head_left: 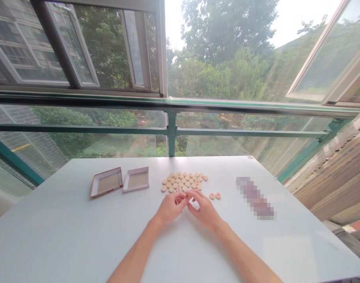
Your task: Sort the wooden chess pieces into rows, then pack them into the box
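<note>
Just in front of a group of round wooden Chinese chess pieces (175,185), my two hands meet at the fingertips. My left hand (170,207) has its thumb and fingers pinched together; anything in the pinch is too small and covered to make out. From the other side, my right hand (206,209) reaches its forefinger to those fingertips, while its thumb stays apart below with a gap between. Most pieces show plain tops, but a red-marked piece (179,189) lies at the group's near edge. Two more red-marked pieces (215,195) sit side by side, right of my right hand.
Left of the pieces, two shallow open box halves lie on the white table (88,236): a brown-edged tray (93,189) and a pale tray (148,181). A blurred-out purplish object (255,198) rests at the right. Beyond the table's far edge stands a green railing (171,135) below windows.
</note>
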The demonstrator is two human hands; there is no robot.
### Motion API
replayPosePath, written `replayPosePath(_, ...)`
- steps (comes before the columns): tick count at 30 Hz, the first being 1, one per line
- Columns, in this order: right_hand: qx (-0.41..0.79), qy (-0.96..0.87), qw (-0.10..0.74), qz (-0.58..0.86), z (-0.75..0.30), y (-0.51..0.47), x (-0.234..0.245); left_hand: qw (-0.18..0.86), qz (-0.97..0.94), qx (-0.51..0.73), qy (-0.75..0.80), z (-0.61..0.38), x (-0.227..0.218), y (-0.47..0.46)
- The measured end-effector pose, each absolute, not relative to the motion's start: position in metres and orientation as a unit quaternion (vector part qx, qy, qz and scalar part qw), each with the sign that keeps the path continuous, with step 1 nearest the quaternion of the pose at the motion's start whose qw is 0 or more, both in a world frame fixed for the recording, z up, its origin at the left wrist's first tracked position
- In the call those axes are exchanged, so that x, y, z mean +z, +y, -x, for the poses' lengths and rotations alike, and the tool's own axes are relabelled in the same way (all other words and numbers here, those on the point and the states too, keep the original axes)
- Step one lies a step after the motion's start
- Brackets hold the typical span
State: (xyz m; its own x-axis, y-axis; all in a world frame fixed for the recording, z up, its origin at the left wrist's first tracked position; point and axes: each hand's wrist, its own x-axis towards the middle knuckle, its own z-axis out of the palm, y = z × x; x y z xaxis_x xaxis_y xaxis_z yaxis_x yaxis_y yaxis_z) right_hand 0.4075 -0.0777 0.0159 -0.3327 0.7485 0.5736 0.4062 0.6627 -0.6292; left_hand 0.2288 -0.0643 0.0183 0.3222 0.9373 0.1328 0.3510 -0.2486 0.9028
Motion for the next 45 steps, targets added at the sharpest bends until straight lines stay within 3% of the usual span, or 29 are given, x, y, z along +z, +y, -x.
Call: replayPosePath(45,0.271,-0.747,0.434,0.425,-0.4105,-0.0778,0.0139,0.426,-0.712,0.357,0.429,-0.2251,0.0199,-0.064)
